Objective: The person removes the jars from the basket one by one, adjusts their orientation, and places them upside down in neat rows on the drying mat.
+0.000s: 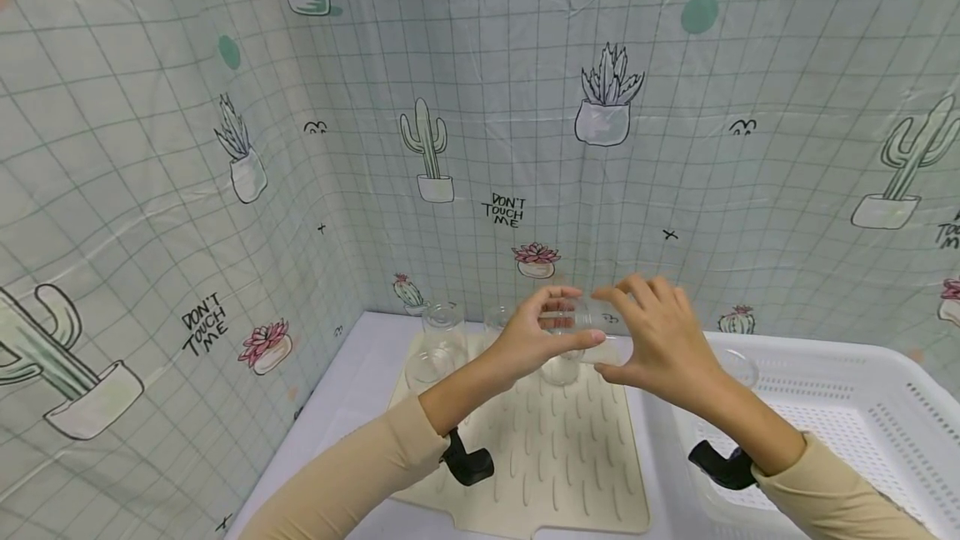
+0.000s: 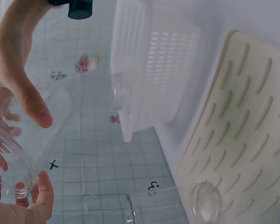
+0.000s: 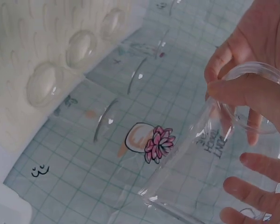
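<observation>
My left hand (image 1: 543, 332) grips a clear drinking glass (image 3: 191, 172), thumb on one side and fingers on the other, around its narrower end. The glass is tipped on its side above the mat and points toward the right. My right hand (image 1: 660, 344) curves around the wider end, thumb and fingers spread apart, with the thumb clear of the glass in the left wrist view. Several more clear glasses (image 1: 444, 340) stand on a cream ridged drying mat (image 1: 540, 457); one glass (image 2: 205, 203) shows at its edge. The hands partly cover the glasses behind them.
A white perforated plastic basket (image 1: 892, 357) sits to the right of the mat, and a clear round rim (image 1: 738, 369) shows at its near-left side. A cactus-printed curtain (image 1: 480, 132) hangs behind and to the left of the white table (image 1: 330, 415).
</observation>
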{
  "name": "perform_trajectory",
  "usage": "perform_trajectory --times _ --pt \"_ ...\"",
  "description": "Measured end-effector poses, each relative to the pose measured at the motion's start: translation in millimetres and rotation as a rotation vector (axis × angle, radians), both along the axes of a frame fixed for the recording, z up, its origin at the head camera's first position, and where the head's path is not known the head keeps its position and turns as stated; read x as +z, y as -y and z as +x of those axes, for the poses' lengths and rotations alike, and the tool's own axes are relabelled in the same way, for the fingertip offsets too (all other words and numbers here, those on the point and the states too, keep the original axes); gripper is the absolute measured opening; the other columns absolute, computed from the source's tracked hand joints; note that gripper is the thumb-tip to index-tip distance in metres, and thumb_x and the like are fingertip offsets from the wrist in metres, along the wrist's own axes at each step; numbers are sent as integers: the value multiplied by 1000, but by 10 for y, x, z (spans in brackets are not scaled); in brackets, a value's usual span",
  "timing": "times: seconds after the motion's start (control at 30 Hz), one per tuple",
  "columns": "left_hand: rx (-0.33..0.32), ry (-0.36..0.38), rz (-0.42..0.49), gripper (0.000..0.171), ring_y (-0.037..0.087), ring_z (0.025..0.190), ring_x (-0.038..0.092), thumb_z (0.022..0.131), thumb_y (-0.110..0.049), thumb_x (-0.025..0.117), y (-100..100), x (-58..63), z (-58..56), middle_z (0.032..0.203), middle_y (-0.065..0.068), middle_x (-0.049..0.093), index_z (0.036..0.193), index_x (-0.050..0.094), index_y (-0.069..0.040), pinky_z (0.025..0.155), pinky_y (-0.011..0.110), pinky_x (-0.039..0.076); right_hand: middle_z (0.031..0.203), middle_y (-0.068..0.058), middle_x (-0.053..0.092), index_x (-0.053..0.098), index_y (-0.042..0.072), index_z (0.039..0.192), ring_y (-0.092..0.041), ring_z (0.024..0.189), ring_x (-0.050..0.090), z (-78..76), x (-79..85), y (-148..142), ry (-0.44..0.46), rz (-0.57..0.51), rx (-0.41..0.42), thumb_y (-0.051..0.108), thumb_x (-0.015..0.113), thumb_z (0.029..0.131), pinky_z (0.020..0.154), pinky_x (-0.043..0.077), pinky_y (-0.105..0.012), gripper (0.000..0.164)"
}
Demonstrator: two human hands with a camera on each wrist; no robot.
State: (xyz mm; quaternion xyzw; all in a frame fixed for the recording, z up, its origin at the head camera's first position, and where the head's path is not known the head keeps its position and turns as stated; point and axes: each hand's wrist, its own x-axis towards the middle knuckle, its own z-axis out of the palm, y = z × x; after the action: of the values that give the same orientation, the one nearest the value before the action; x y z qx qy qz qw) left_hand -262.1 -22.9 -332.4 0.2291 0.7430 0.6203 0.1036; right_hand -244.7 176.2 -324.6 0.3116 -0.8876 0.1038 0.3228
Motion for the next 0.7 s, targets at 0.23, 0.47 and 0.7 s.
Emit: perform_trajectory --times 0.23,0.47,0.7 --pt "2 -9 -2 55 13 114 48 78 -36 73 44 -34 -37 126 -10 45 126 47 -30 84 34 46 109 -3 52 56 13 120 -26 98 44 16 14 -61 38 -77 18 50 87 44 74 29 -42 90" --pt "13 -9 43 51 20 115 48 79 -30 73 89 -65 -97 126 -8 46 124 49 -32 86 34 46 124 3 46 52 25 127 -24 116 38 37 43 -211 251 -371 68 46 88 50 88 27 -54 87" --pt "38 -18 54 51 15 111 51 79 -30 73 132 -28 -121 125 -9 47 124 50 -34 87 34 46 137 5 38 38 32 137 -21 120 37 93 -32 -285 579 -786 73 21 79 73 90 33 -44 77"
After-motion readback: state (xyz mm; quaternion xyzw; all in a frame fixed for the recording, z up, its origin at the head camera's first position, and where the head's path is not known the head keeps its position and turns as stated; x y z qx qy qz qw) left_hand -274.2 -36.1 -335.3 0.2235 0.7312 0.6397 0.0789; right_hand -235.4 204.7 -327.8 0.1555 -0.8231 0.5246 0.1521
